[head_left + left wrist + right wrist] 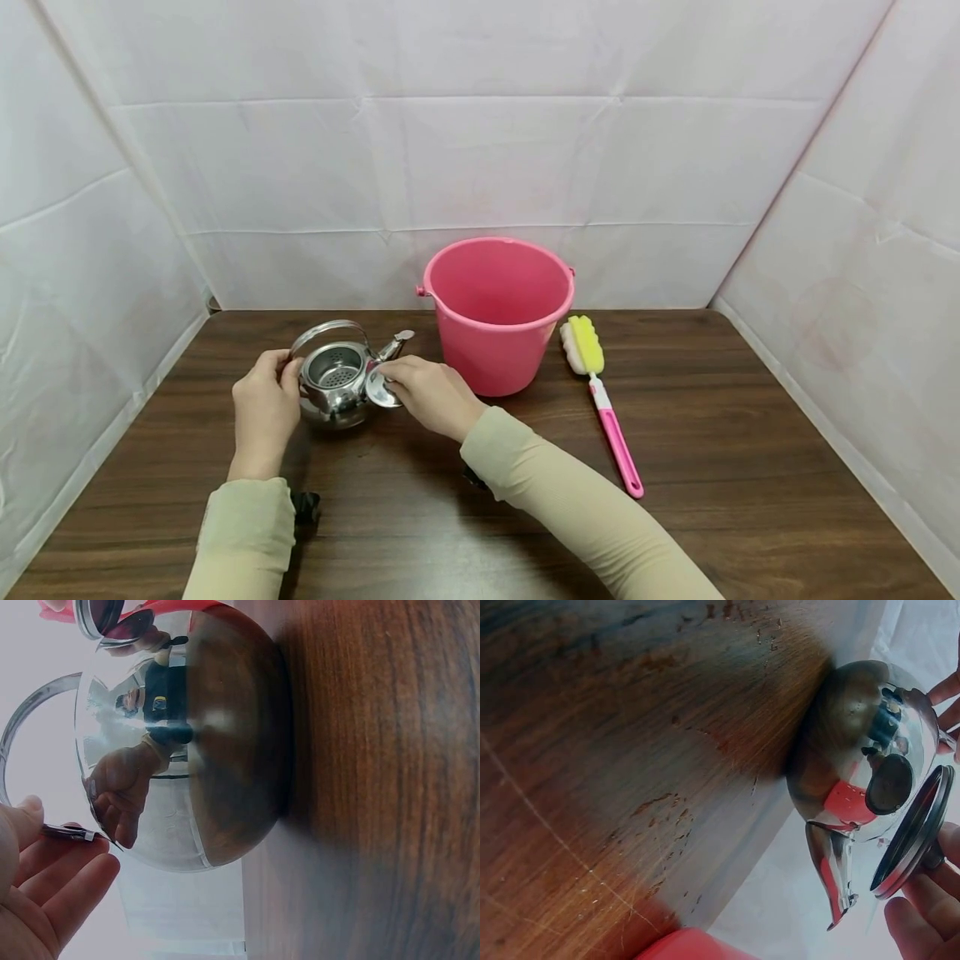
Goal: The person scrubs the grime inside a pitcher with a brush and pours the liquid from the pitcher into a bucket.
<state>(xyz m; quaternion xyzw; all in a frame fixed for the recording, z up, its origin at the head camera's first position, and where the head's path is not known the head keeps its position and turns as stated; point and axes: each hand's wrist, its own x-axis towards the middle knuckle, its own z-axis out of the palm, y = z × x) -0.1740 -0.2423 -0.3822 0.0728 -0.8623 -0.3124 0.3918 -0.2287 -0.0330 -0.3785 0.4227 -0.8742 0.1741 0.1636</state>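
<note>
Here on the dark brown wood-grain tabletop (720, 442), the round, shiny stainless-steel teapot (341, 410) is standing upright, left of centre, its mouth uncovered and a perforated metal strainer (335, 373) showing inside. The left hand (266, 408) is working a narrow grip: thumb and fingers are pinching one end of the arched metal handle (333, 324), which is standing up over the pot. Across from it, the right hand (431, 396) is reaching in from the other side, its fingers nearly closed together, and they are holding the round silver metal lid (380, 392) by its small dark knob (934, 857). That lid is tilting beside the mouth, close to the slim steel spout (392, 346); whether its edge is touching the pot, I cannot tell. The spout is pointing away toward the tall pink plastic bucket (495, 358), which is sitting upright behind the right hand. To the bucket's right, a long brush with a yellow-and-white sponge head and a pink-and-white handle (602, 400) is lying on the wood. Pale greenish sleeves (243, 525) are covering both forearms, and creased white sheeting (480, 167) is rising behind everything.
</note>
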